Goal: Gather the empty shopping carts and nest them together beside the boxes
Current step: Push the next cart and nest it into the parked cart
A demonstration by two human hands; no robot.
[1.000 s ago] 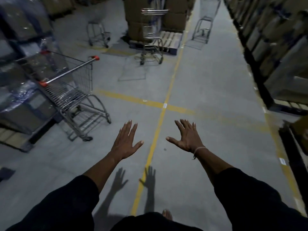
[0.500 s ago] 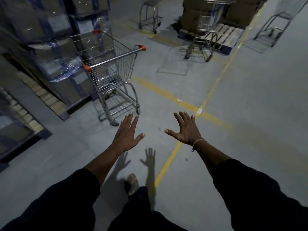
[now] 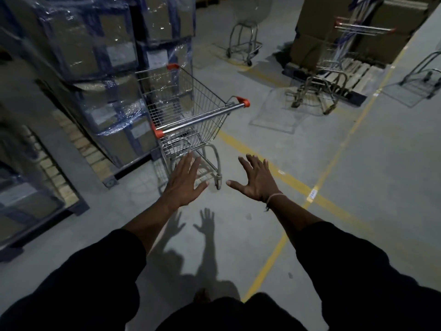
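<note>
An empty wire shopping cart [image 3: 191,111] with a steel handle and orange end caps stands just ahead, beside wrapped pallets. My left hand [image 3: 183,180] is spread open below the handle, in front of the cart's lower frame, not touching it. My right hand [image 3: 255,181] is open too, to the right of the cart over bare floor. A second cart [image 3: 334,68] stands against the stacked brown boxes [image 3: 310,34] on a wooden pallet at the back right. A third cart [image 3: 245,37] is at the far middle, and part of another cart [image 3: 422,77] shows at the right edge.
Tall shrink-wrapped pallets of boxes [image 3: 100,75] line the left side. Yellow floor lines [image 3: 293,185] cross on the grey concrete. The wooden pallet [image 3: 358,75] juts out under the brown boxes. My shadow falls on the floor below my hands.
I have turned left and walked closer: the near cart has shifted from the left edge to the middle and grown larger. Both hands stay open and empty.
</note>
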